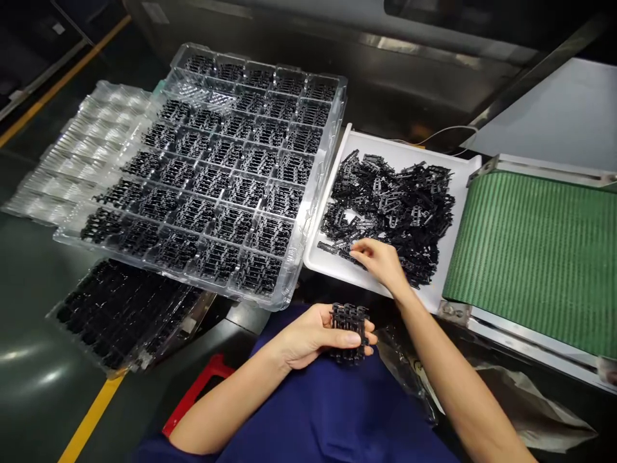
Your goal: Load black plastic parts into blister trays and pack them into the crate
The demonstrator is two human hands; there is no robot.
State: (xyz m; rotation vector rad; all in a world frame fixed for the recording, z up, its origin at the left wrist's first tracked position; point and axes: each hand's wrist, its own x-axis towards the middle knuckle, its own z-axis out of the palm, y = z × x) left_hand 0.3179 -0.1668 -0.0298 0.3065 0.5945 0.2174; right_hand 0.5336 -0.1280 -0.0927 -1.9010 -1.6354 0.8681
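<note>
My left hand (pixel 322 337) is wrapped around a bundle of small black plastic parts (pixel 348 325), lined up side by side just above my lap. Over the near edge of the white tray (pixel 351 267), my right hand (pixel 378 258) has its thumb and fingertips drawn together in a pinch; what they grip, if anything, I cannot make out. Beneath and beyond those fingertips lies a loose heap of the same black parts (pixel 395 199). To the left, a clear plastic tray (pixel 289 257) holds rows of such parts in its compartments, and one compartment (pixel 187 90) near the far left has none.
A green ribbed conveyor belt (pixel 535 257) adjoins the white tray on the right. Another clear tray (pixel 91 148) sticks out at far left. Below, a stack of filled trays (pixel 120 308) stands near a red stool (pixel 202 386). Plastic bags (pixel 535 405) lie lower right.
</note>
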